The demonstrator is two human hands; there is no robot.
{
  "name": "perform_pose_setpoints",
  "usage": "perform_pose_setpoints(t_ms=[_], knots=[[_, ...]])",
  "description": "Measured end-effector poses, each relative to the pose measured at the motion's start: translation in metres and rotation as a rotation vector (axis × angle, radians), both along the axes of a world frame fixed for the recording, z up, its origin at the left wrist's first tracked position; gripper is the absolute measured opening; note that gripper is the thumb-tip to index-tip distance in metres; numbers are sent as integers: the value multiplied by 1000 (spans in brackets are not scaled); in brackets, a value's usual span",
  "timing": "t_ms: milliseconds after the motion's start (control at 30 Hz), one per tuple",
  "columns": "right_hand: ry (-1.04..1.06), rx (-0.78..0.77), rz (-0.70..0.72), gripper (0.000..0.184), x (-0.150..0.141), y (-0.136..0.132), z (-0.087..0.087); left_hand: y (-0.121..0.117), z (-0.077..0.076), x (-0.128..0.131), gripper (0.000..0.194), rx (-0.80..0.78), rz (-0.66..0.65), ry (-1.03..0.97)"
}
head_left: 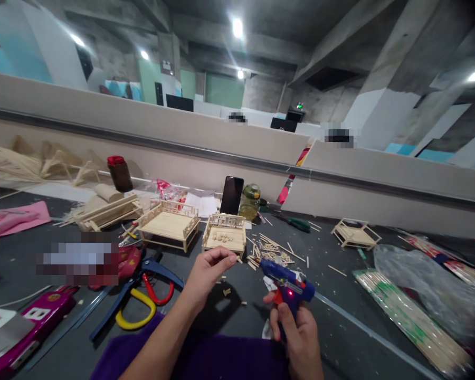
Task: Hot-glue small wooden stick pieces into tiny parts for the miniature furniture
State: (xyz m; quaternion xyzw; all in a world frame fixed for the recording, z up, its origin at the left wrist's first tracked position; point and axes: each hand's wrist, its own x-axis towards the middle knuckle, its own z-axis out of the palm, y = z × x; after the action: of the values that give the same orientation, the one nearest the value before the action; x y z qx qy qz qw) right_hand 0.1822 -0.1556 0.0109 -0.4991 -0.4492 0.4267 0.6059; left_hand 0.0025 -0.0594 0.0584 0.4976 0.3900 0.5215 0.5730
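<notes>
In the middle, my left hand [211,272] pinches a short wooden stick piece [239,259], mostly covered by the fingertips. My right hand [298,332] is wrapped round the handle of a blue glue gun [287,279], whose red light is on. The gun's nozzle points left, a little to the right of the stick piece. Just behind my left hand stands a small wooden model bed [224,240] with tiny pieces on its top. A larger model bed [170,228] is to its left. Cut sticks [275,248] lie scattered behind the gun.
Pliers with red and yellow handles [136,309] and a magenta device [31,327] lie left. A phone [231,194] stands near a jar [250,200] at the partition. Right are another wooden frame [356,234] and packaged sticks [411,316]. A clear glue stick [364,330] trails behind the gun.
</notes>
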Motion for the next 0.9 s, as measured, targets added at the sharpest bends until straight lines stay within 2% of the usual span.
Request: perform_pose_setpoints(t_ms=[200, 400, 900], knots=[[-32, 20, -13, 41, -6, -2, 3, 0, -1, 1, 27, -31, -27, -7], [-62, 19, 48, 38, -2, 0, -1, -1, -1, 1, 26, -60, -38, -18], [6, -16, 29, 38, -3, -1, -4, -1, -1, 1, 24, -40, -42, -24]])
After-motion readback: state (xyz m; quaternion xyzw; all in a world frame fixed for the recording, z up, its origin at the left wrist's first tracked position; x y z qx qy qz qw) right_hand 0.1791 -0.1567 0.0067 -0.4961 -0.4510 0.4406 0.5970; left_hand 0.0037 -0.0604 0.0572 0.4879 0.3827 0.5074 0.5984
